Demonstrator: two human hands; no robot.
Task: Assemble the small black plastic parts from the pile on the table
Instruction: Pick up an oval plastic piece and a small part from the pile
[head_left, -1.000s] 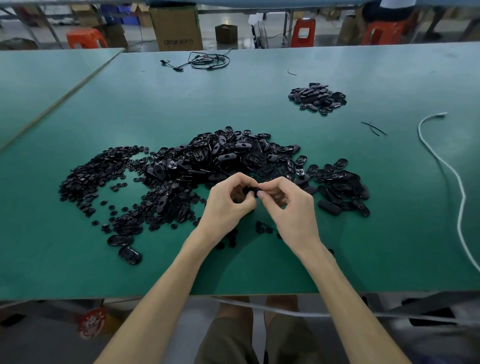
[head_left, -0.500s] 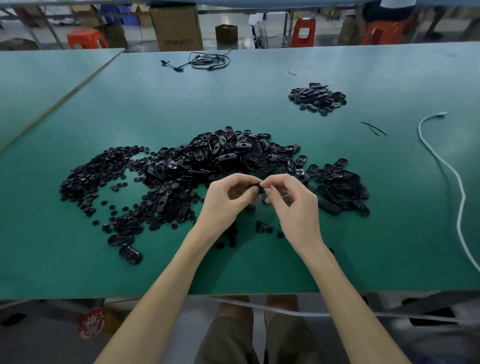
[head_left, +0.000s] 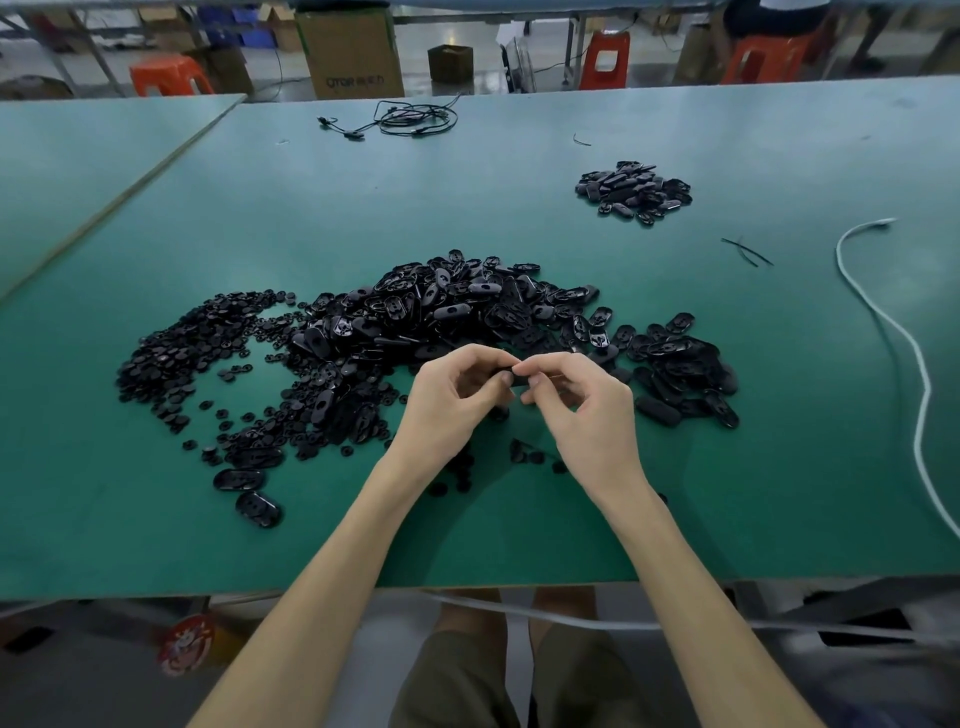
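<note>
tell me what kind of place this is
Probably a factory assembly floor: a long green-topped work table, a pile of small black plastic parts on it, brown cardboard cartons and orange plastic stools behind.

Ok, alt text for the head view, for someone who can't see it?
Left hand and right hand meet over a green table, both pinching the same small black part. Just beyond them spreads a large pile of black parts; a smaller heap lies far right, and a white cable curves along the right side.

The left forearm and right forearm are bare. Olive-brown shorts cover both thighs.
</note>
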